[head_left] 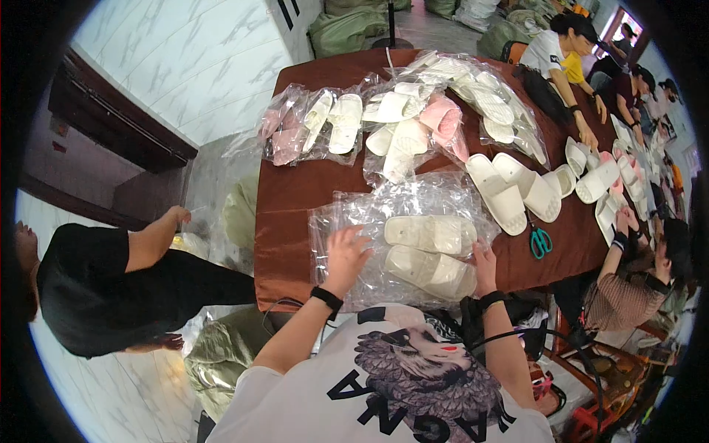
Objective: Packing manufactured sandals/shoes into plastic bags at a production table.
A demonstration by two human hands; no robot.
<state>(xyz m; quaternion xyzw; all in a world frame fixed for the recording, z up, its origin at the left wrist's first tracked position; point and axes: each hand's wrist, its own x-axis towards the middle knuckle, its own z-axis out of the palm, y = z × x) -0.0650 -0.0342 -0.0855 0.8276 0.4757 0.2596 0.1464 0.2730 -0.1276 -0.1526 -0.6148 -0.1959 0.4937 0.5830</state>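
A pair of cream slide slippers, the upper slipper (413, 234) and the lower slipper (417, 267), lies side by side before me with the straps toward the right. Clear plastic bags (332, 221) lie under and around them; whether the pair is inside one I cannot tell. My left hand (348, 258) rests on the plastic left of the slippers, fingers spread. Beside their strap ends is my right hand (484, 267), its fingers stretched out along the edge of the plastic. Neither hand appears to grip anything.
Cream slippers (496, 193) and teal-handled scissors (540, 242) lie at right on the brown-covered table (292, 203). Bagged slippers (399, 118) fill the far side. A person in black (111, 288) stands at left; co-workers (557, 63) handle slippers at right.
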